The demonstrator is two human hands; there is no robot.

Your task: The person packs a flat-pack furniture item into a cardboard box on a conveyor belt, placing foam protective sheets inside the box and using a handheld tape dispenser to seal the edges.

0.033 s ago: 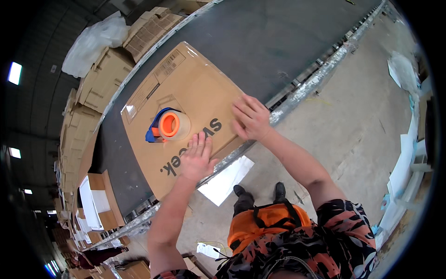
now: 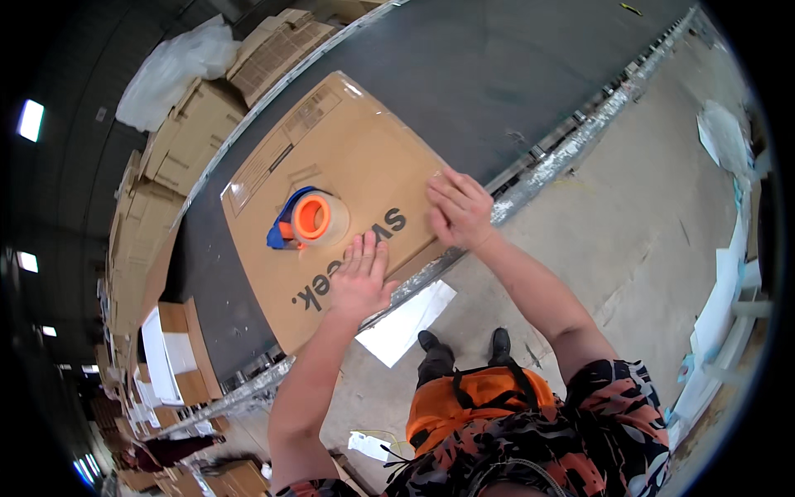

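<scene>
A large flat brown cardboard box [image 2: 364, 157] with black lettering lies on the dark conveyor belt. My left hand [image 2: 359, 277] rests flat on its top near the near edge, fingers stretched out over the lettering. At the box's right corner is my right hand [image 2: 460, 210], its fingers laid over the edge and the thumb slightly apart from them. On the box top, just beyond my left hand, a blue and orange tape dispenser [image 2: 310, 219] lies on its side with a roll of clear tape in it. Neither hand touches the dispenser.
The dark conveyor belt [image 2: 497, 66] has a worn metal rail [image 2: 571, 157] along its near side. Stacked cardboard boxes [image 2: 195, 132] line the far side. An open carton with white panels [image 2: 170, 352] stands at the left. White sheets [image 2: 406, 325] lie on the concrete floor.
The box, dispenser and both hands appear slightly further right in the picture, and the surroundings shift with them. The hands keep the same places on the box.
</scene>
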